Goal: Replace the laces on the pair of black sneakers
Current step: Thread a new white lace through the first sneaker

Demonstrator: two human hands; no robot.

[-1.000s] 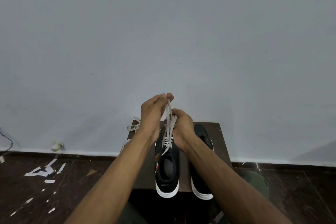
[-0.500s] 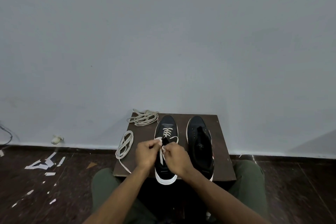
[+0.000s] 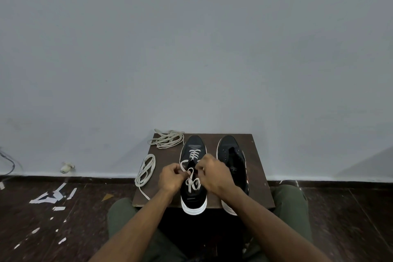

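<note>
Gleaming white lace [image 3: 192, 181] — half-threaded black sneaker [image 3: 193, 176].

One head-worn, wide-angle view looks forward and down from above a seated person's lap. A small table [image 3: 258, 176] stands near at 6 o'clock, low in frame; a bare wall [image 3: 191, 49] fills everything from centre to 12 o'clock. No second view exists.
</note>
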